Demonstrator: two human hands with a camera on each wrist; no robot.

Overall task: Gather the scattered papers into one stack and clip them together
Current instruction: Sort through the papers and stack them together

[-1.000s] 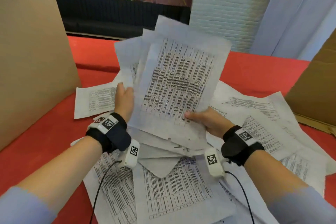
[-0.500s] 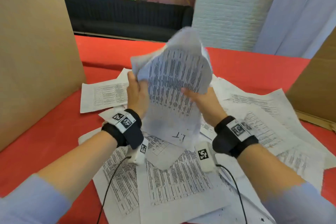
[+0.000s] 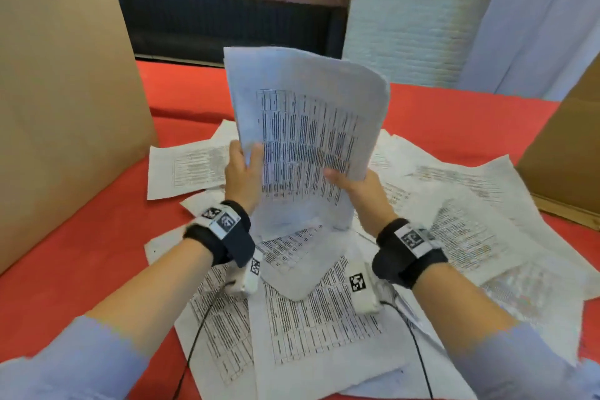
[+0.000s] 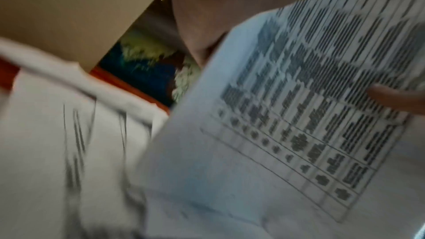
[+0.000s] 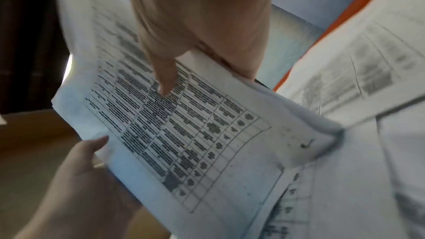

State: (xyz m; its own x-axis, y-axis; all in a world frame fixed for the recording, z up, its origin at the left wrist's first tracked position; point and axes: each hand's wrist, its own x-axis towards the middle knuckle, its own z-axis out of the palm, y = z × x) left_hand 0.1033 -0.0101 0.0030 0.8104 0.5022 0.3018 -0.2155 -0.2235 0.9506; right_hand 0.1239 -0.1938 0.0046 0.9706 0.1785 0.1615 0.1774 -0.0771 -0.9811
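A sheaf of printed papers (image 3: 308, 127) stands upright on its lower edge on the loose sheets. My left hand (image 3: 243, 169) grips its left edge, thumb on the front. My right hand (image 3: 354, 183) holds its right edge, thumb across the printed table. In the right wrist view the sheaf (image 5: 184, 134) shows my right thumb (image 5: 165, 74) pressed on it and the left hand (image 5: 80, 170) at its other edge. In the left wrist view the sheaf (image 4: 287, 115) fills the right half. More printed sheets (image 3: 308, 318) lie scattered on the red table (image 3: 81, 253). No clip is in view.
A tall cardboard panel (image 3: 58, 101) stands at the left and another cardboard piece (image 3: 565, 153) at the right. A single sheet (image 3: 185, 169) lies apart near the left panel. Crumpled sheets (image 3: 470, 227) spread to the right.
The sheaf went from lying tilted in both hands to standing upright; its sheets are squared together now, and both hands have shifted to its side edges.
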